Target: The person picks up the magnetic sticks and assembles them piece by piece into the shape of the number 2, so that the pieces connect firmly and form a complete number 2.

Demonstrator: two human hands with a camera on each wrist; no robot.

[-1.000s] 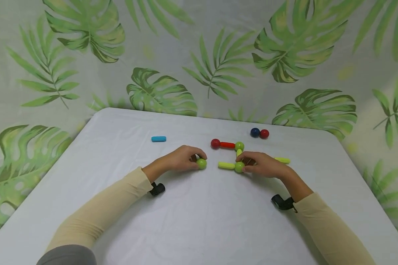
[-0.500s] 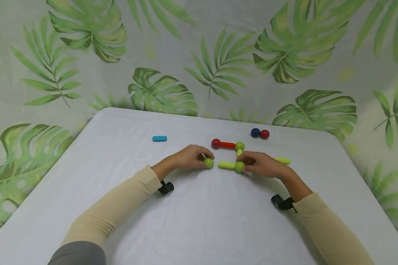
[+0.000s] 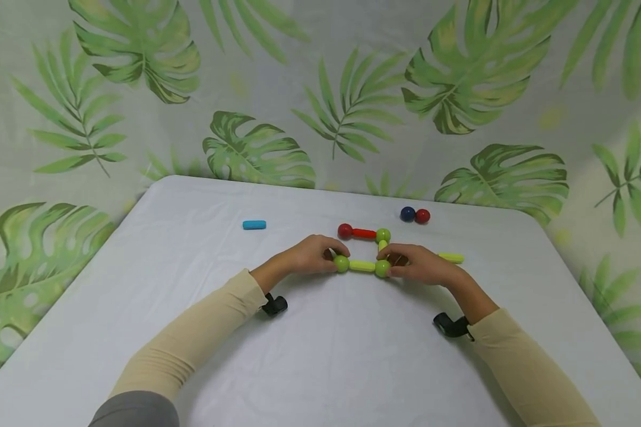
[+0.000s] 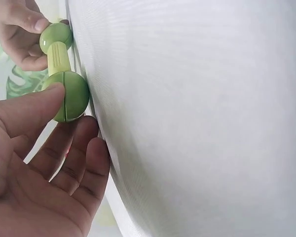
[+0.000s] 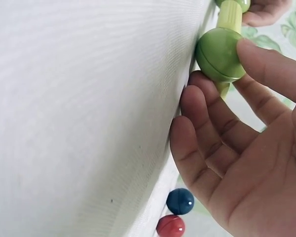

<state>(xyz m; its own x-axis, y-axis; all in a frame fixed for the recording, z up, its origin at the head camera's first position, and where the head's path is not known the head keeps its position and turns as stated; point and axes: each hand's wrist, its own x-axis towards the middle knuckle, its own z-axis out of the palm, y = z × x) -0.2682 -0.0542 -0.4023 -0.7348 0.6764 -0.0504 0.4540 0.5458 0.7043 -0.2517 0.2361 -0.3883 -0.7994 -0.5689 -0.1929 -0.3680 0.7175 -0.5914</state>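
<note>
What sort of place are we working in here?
Probably an indoor filming corner, though the room beyond is out of view: a white table, a leaf-print backdrop behind it, and a black wrist camera.

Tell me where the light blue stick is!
In the head view, the light blue stick lies on the white table, toward the back left, farther back than the left hand and left of the red stick.

Your left hand (image 3: 314, 255) and right hand (image 3: 421, 265) face each other, both pinching, arms (image 3: 187, 341) stretched in from the near side.
</note>
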